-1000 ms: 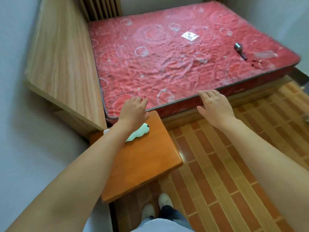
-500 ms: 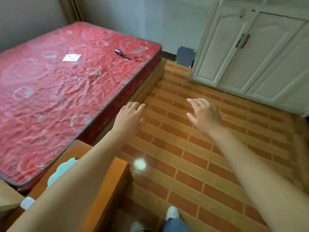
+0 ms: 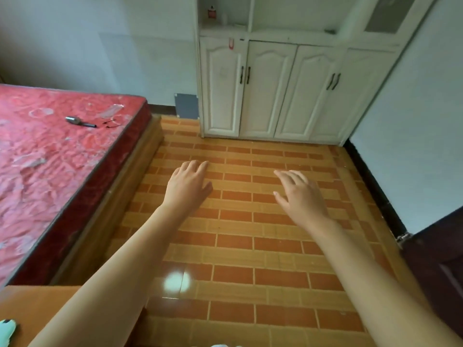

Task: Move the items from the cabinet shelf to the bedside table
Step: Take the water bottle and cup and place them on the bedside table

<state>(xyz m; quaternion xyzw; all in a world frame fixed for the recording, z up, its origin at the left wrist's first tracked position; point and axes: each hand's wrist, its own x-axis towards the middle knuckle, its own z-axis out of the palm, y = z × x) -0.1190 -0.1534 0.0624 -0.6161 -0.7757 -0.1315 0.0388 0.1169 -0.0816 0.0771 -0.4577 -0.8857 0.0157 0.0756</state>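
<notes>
Head view: left hand [image 3: 188, 184] and right hand [image 3: 302, 196] hang relaxed and empty at frame centre, over the tiled floor [image 3: 250, 246]. A small red item [image 3: 212, 13] stands on the cabinet shelf [image 3: 223, 30] at upper centre; the table [image 3: 30, 306] occupies the lower left corner. Judged step: heading to the cabinet; next move calls for reaching up to that shelf and gripping the item.

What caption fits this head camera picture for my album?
Empty hands, left and right, reach over the tiled floor toward the white cabinet.
</notes>
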